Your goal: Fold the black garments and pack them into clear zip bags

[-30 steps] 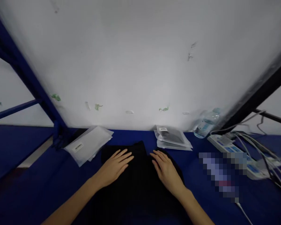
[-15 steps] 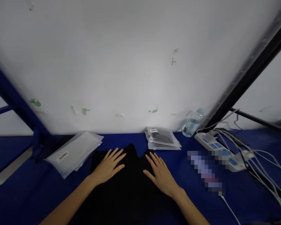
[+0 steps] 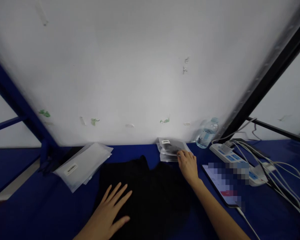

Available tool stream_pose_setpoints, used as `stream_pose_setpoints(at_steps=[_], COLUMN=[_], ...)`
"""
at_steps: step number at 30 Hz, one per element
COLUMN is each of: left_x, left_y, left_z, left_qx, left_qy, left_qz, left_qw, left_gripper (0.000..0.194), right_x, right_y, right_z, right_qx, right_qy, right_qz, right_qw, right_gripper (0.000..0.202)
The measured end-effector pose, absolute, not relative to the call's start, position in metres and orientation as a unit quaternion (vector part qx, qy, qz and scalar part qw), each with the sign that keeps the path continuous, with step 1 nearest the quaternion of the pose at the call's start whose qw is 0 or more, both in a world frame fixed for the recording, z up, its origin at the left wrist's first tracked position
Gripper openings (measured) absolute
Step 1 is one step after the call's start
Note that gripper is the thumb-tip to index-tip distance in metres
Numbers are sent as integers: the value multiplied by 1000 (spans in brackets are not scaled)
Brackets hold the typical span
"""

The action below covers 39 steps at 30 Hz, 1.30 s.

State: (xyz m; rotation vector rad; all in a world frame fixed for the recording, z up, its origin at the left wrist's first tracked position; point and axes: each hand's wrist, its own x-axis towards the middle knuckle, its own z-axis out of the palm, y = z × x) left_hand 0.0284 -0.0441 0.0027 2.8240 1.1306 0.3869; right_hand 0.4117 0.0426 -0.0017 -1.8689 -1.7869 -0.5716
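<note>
The right hand [image 3: 188, 165] reaches forward with its fingers [image 3: 182, 154] laid on the near edge of a small stack of clear packets [image 3: 172, 149], each holding something dark and the top one bearing a white label; whether the fingers have closed on a packet cannot be told from this angle. The stack lies at the back of the blue bench [image 3: 27, 206], close to the white wall [image 3: 140, 66]. The left hand [image 3: 110, 213] rests flat with fingers spread wide on a black garment [image 3: 150, 193], holding nothing. The garment is spread on the bench between the two arms, its far edge just short of the packet stack.

To the left of the garment lies a second stack of white bags [image 3: 81, 164], fanned slightly, with a label on top. To the right of the right hand a phone [image 3: 222, 183] lies flat on the bench, its screen blurred. Beyond it sits a white power strip [image 3: 237, 163] with several cables [image 3: 285, 176] running off to the right. A clear water bottle [image 3: 207, 133] stands against the wall beside a dark frame post [image 3: 265, 76].
</note>
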Motion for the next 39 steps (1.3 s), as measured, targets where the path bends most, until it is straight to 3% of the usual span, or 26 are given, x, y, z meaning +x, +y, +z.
stream_pose_setpoints(at_steps=[5,9,14,16,21,26,33,39], left_x=[26,32,59,69,70,61,62,55], left_y=[-48,-47,-47,-48,-52,-60,-71,-72], left_z=[-9,-4,37,53,58,49,46,46], left_qx=[920,897,814,784,732,686,697,676], left_qy=[368,400,454,453,458,488,490,481], left_qz=[135,179,323,377,448,448,452,465], left_qw=[17,55,164,194,234,300,265,308], left_gripper=[66,59,54,51,17,11,11,14], right_x=[402,387,343,321,287,266,231,276], right_y=[32,11,-24,-38,-59,-67,-66,-58], right_z=[7,28,64,70,67,79,91,89], right_qx=[-684,-674,-591,-542,-485,-435,-389,-405], right_qy=[-645,-612,-628,-680,-752,-788,-841,-841], right_qz=[-200,-163,-97,-60,73,28,25,3], right_qw=[274,381,497,490,441,435,375,360], right_gripper=[25,27,15,13,18,22,20,16])
